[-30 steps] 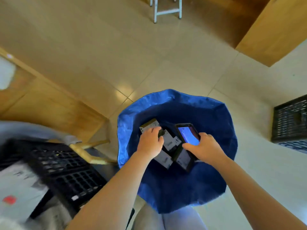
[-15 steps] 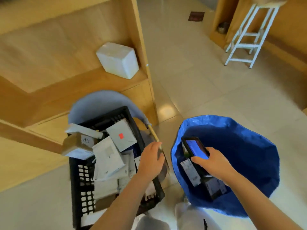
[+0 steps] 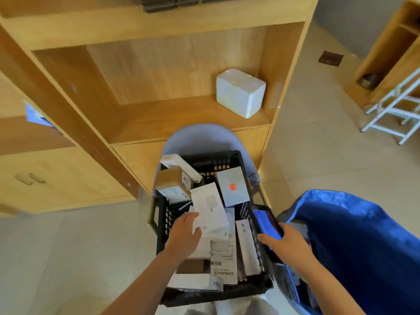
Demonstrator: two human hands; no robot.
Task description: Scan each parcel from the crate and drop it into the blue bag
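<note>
White flat paper parcel (image 3: 209, 210) under left hand (image 3: 185, 235), grasp unclear; right hand (image 3: 287, 245) grips black phone (image 3: 266, 221)—lift label-up for scanning.

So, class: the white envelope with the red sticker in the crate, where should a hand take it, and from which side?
Probably its raised far edge, from above. The envelope leans tilted against the crate wall, so that edge stands free for a pinch, while its lower end sits among other parcels.
</note>
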